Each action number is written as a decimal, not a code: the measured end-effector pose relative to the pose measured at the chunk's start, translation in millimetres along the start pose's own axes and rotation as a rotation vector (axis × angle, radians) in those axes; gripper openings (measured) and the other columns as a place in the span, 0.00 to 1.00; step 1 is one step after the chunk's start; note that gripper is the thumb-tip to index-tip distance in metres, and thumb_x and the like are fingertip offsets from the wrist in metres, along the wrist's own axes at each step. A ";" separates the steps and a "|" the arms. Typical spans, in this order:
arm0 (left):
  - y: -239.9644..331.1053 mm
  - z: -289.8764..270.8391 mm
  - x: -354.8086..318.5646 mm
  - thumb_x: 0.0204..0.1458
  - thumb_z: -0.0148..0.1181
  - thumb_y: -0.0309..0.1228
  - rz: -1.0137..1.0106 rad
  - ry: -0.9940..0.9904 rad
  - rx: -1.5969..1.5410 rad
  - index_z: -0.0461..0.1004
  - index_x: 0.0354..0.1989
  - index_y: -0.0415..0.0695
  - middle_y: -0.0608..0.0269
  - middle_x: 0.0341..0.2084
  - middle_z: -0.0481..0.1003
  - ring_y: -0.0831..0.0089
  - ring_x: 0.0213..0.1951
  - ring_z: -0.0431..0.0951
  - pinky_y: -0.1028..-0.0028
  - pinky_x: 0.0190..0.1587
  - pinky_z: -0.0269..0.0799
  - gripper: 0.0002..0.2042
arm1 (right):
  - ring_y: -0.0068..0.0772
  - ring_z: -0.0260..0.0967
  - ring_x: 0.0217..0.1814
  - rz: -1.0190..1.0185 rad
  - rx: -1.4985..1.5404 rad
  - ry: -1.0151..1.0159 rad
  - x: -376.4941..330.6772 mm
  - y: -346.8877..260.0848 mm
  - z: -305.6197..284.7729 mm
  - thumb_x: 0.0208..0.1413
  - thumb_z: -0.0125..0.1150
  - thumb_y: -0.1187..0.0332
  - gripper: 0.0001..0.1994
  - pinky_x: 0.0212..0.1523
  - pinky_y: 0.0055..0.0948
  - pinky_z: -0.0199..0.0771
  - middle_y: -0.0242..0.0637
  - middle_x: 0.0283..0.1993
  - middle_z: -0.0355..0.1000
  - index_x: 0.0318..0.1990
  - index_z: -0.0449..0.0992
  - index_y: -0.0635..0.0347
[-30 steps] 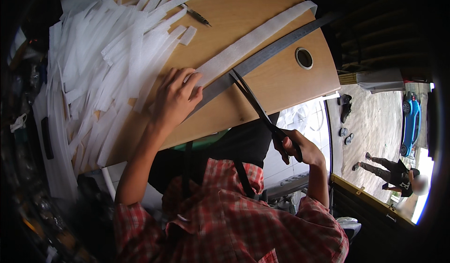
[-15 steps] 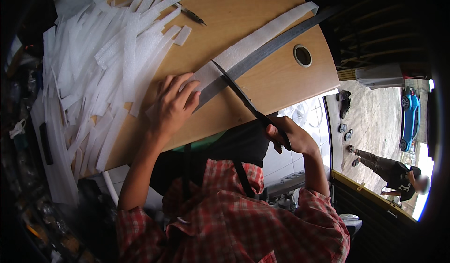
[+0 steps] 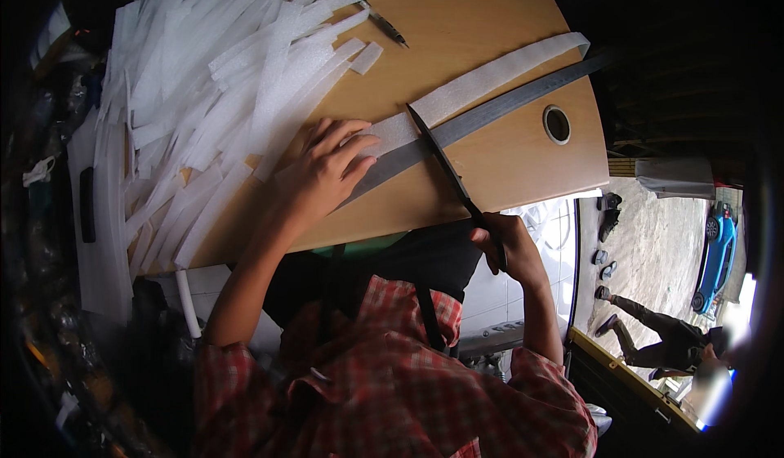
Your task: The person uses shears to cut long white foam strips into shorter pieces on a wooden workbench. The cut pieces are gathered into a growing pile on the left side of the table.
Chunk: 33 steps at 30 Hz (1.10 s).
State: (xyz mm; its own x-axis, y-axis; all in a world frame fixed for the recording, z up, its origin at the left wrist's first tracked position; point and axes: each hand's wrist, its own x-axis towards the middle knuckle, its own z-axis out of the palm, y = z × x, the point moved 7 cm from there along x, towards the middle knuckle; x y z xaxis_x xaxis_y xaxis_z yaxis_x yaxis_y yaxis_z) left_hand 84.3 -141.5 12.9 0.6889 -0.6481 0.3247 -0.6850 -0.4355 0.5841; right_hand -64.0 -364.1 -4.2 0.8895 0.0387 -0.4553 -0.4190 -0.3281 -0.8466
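On the tabletop [image 3: 482,8], cut foam strips [image 3: 196,66] lie heaped; half-open left hand [image 3: 333,164] presses long strip [image 3: 498,67], severance unclear; right hand [image 3: 513,244] clenches scissors [image 3: 452,174].

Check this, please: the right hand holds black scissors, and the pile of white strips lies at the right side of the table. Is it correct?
Not quite: the head view shows the pile of white strips on the left side of the table. The right hand does hold black scissors.
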 end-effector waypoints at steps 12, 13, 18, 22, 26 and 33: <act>-19.8 -42.3 -42.5 0.53 0.63 0.26 -0.320 -0.043 0.089 0.72 0.45 0.37 0.56 0.36 0.73 0.59 0.38 0.72 0.64 0.43 0.69 0.12 | 0.22 0.66 0.23 0.015 0.121 -0.078 -16.7 26.6 31.2 0.48 0.44 0.22 0.45 0.26 0.26 0.65 0.32 0.22 0.64 0.37 0.69 0.66; -23.8 -44.7 -42.2 0.56 0.61 0.27 -0.374 -0.081 0.035 0.72 0.43 0.36 0.58 0.32 0.72 0.63 0.34 0.72 0.67 0.39 0.68 0.10 | 0.22 0.65 0.23 0.006 0.124 -0.048 -18.4 26.2 34.7 0.48 0.44 0.22 0.44 0.26 0.26 0.65 0.32 0.22 0.64 0.36 0.68 0.66; -23.0 -70.7 -31.8 0.66 0.50 0.35 -0.515 0.338 -0.246 0.63 0.30 0.39 0.67 0.13 0.53 0.83 0.17 0.53 0.73 0.19 0.48 0.15 | 0.48 0.67 0.28 -0.107 0.036 -0.083 -28.3 8.7 59.6 0.48 0.44 0.22 0.47 0.32 0.40 0.67 0.47 0.25 0.65 0.36 0.66 0.71; -12.8 -63.5 -28.9 0.68 0.46 0.35 -0.581 0.612 -0.321 0.61 0.32 0.40 0.69 0.13 0.52 0.81 0.18 0.51 0.72 0.21 0.49 0.13 | 0.58 0.62 0.30 -0.154 0.006 -0.161 -34.0 -4.8 94.3 0.47 0.46 0.22 0.47 0.34 0.42 0.65 0.52 0.28 0.63 0.36 0.64 0.72; -2.4 -42.8 -18.2 0.69 0.43 0.36 -0.571 0.601 -0.316 0.58 0.36 0.38 0.62 0.14 0.56 0.76 0.18 0.56 0.68 0.23 0.55 0.13 | 0.61 0.59 0.30 -0.180 -0.002 -0.157 -38.3 -10.4 110.6 0.46 0.47 0.22 0.46 0.33 0.44 0.63 0.53 0.28 0.61 0.35 0.62 0.71; 9.4 -29.2 -17.7 0.67 0.47 0.34 -0.475 0.577 -0.400 0.59 0.40 0.38 0.53 0.16 0.67 0.65 0.18 0.67 0.64 0.24 0.61 0.11 | 0.31 0.60 0.25 -0.119 -0.056 -0.080 -34.8 -15.3 104.5 0.41 0.38 0.15 0.50 0.27 0.33 0.60 0.37 0.24 0.61 0.31 0.65 0.67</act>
State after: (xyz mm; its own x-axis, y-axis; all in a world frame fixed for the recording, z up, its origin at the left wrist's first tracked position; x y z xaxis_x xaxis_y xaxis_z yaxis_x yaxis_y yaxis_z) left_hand 72.5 -115.8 34.4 0.9697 0.0154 0.2438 -0.2319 -0.2565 0.9383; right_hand -107.7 -261.8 -4.2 0.9140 0.1552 -0.3749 -0.2985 -0.3688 -0.8803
